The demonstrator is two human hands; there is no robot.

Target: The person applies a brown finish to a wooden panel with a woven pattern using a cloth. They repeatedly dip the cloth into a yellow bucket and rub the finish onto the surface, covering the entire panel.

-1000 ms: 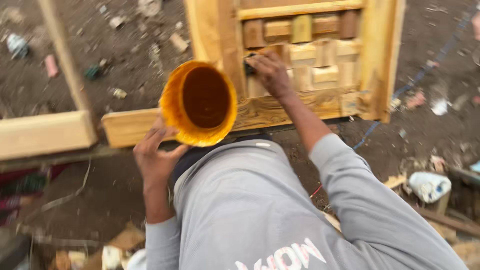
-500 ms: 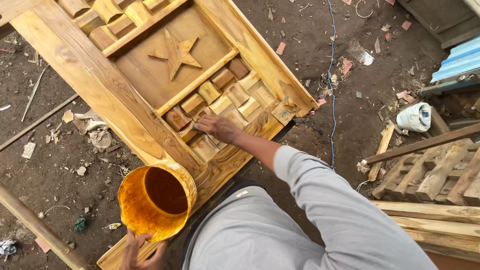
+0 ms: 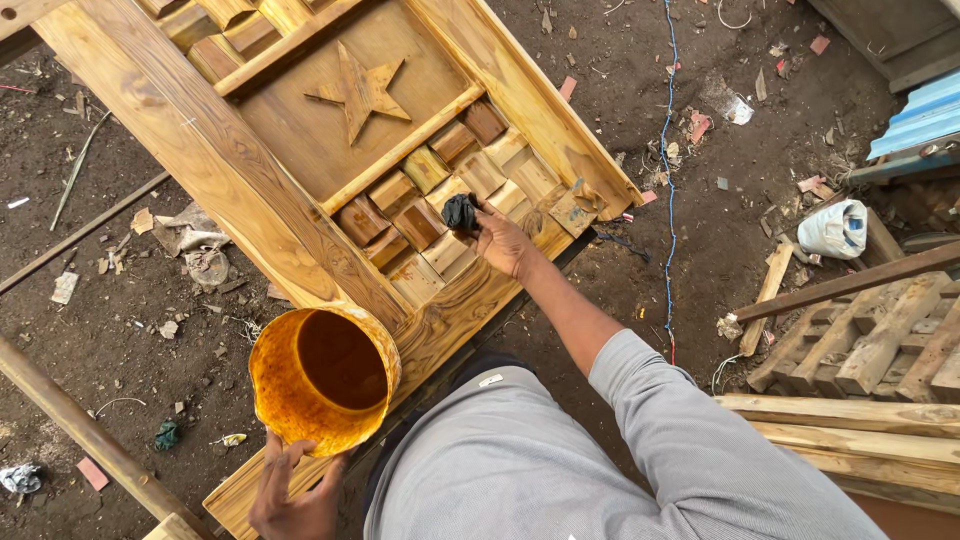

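— How many things were in play?

— One wooden door (image 3: 250, 190) lying flat across the upper left of the frame, with one carved star (image 3: 362, 92) on its panel, one yellow bucket (image 3: 322, 378) at lower left, and one dark rag (image 3: 460, 213) near the centre.

— What did each grip hold?

— The right hand (image 3: 503, 243) had its fingers closed tight around the rag, which touched the small raised blocks below the star. The left hand (image 3: 292, 492), at the bottom edge, had its fingers spread up against the bucket's underside, holding it.

— And the arms?

— The right arm reached out from lower right toward the centre, grey sleeve (image 3: 690, 440) pushed to the elbow. The bucket was tilted, its mouth facing the camera, beside the door's lower rail.
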